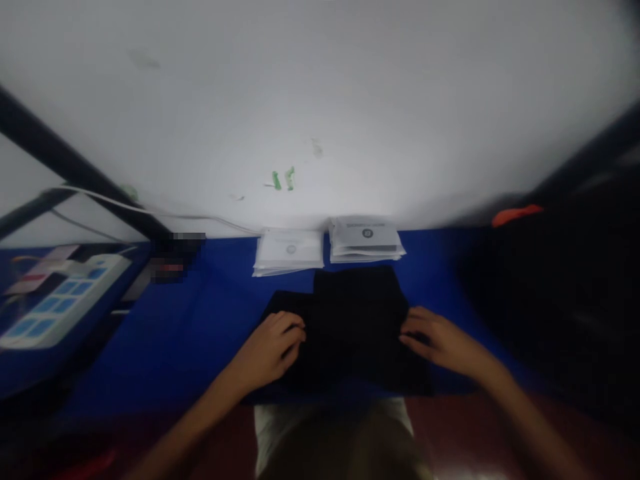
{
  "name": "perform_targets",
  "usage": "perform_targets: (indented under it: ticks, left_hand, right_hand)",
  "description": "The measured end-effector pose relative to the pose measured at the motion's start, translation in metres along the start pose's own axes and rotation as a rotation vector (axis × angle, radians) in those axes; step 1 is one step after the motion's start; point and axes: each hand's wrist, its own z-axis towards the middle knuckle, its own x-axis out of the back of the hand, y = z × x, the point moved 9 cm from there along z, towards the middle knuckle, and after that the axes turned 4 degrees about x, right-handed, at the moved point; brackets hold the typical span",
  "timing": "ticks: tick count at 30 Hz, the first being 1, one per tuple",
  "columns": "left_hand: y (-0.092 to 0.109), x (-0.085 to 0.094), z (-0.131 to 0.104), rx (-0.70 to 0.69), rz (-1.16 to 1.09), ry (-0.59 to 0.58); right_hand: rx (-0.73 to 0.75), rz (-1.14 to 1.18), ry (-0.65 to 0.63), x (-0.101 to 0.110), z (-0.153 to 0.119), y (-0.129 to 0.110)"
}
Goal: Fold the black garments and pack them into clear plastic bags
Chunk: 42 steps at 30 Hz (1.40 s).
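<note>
A piece of black folded cloth (357,333), perhaps a garment, lies on the blue tabletop in front of me. One raised layer sits over its middle and right, and a lower part shows at the left. My left hand (280,343) rests on the left part, its curled fingers closed on the cloth by the layer's edge. At the right edge, my right hand (435,337) has its thumb and fingers closed on the cloth. The dark fabric and slight blur hide the exact grip of the fingertips.
Two stacks of white plastic packets, the left stack (289,252) and the right stack (367,240), lie behind the cloth against a white wall (350,100). A power strip (65,303) is at the left with a white cable (175,215). A large dark mass (565,300) stands at the right.
</note>
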Motion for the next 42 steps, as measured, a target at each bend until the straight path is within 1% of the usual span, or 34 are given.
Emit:
perform_targets:
  ticks: [1, 3, 4, 5, 7, 9, 10, 12, 15, 17, 19, 21, 22, 23, 24, 26, 28, 30, 32, 34, 35, 36, 39, 42]
  left_hand:
    - [-0.012, 0.007, -0.007, 0.073, 0.027, 0.055]
    - [-0.041, 0.023, -0.026, 0.265, 0.082, 0.176]
    - [-0.056, 0.027, -0.036, 0.361, 0.090, 0.207]
    - [-0.068, 0.028, -0.046, 0.443, 0.077, 0.210]
    - [-0.083, 0.024, -0.059, 0.553, 0.005, 0.159]
    - [-0.086, 0.022, -0.062, 0.598, -0.067, 0.130]
    - [-0.084, 0.024, -0.060, 0.606, -0.091, 0.146]
    - [-0.074, 0.035, -0.049, 0.605, -0.121, 0.225]
    - [-0.045, 0.051, -0.023, 0.530, -0.148, 0.354]
    - [-0.016, 0.056, -0.002, 0.396, -0.165, 0.386]
    - [0.018, 0.055, 0.016, 0.206, -0.196, 0.369]
    - [0.042, 0.054, 0.027, 0.055, -0.228, 0.372]
    - [0.048, 0.054, 0.030, 0.010, -0.247, 0.389]
    - [0.050, 0.054, 0.032, -0.013, -0.269, 0.413]
    - [0.048, 0.052, 0.033, -0.015, -0.291, 0.435]
    - [0.034, 0.044, 0.037, 0.043, -0.332, 0.434]
    - [0.014, 0.025, 0.042, 0.168, -0.372, 0.345]
    - [-0.004, 0.000, 0.047, 0.306, -0.409, 0.197]
    - [-0.010, -0.022, 0.051, 0.395, -0.434, 0.054]
    - [-0.007, -0.039, 0.055, 0.425, -0.459, -0.047]
    - [-0.004, -0.044, 0.058, 0.428, -0.477, -0.076]
    - [0.000, -0.049, 0.062, 0.429, -0.494, -0.092]
    - [0.007, -0.058, 0.073, 0.434, -0.512, -0.092]
    - [0.010, -0.061, 0.083, 0.428, -0.507, -0.077]
  right_hand:
    - [0.002, -0.010, 0.014, 0.002, 0.001, -0.001]
    - [0.005, -0.023, 0.055, 0.007, 0.003, -0.003]
    - [0.004, -0.031, 0.076, 0.009, 0.005, -0.004]
    - [0.005, -0.042, 0.097, 0.012, 0.007, -0.005]
    - [0.013, -0.069, 0.129, 0.014, 0.013, -0.010]
    - [0.030, -0.074, 0.160, 0.015, 0.023, -0.021]
    - [0.044, -0.058, 0.177, 0.014, 0.029, -0.029]
    - [0.076, 0.017, 0.201, 0.010, 0.044, -0.049]
    - [0.126, 0.196, 0.210, -0.002, 0.070, -0.082]
    - [0.165, 0.305, 0.214, -0.007, 0.087, -0.101]
    - [0.234, 0.372, 0.185, -0.010, 0.100, -0.117]
    - [0.301, 0.380, 0.189, -0.005, 0.104, -0.124]
    - [0.315, 0.368, 0.211, 0.000, 0.103, -0.122]
    - [0.306, 0.356, 0.245, 0.006, 0.099, -0.116]
    - [0.276, 0.349, 0.286, 0.012, 0.093, -0.106]
    - [0.187, 0.346, 0.372, 0.024, 0.074, -0.078]
    - [0.084, 0.337, 0.448, 0.035, 0.050, -0.048]
    - [0.004, 0.308, 0.484, 0.040, 0.024, -0.022]
    - [-0.051, 0.241, 0.444, 0.036, 0.003, -0.005]
    - [-0.094, 0.142, 0.403, 0.029, -0.011, 0.006]
    - [-0.114, 0.092, 0.382, 0.024, -0.016, 0.011]
    - [-0.132, 0.051, 0.361, 0.018, -0.020, 0.016]
    - [-0.179, -0.029, 0.314, 0.005, -0.024, 0.027]
    - [-0.167, -0.061, 0.307, 0.008, -0.026, 0.025]
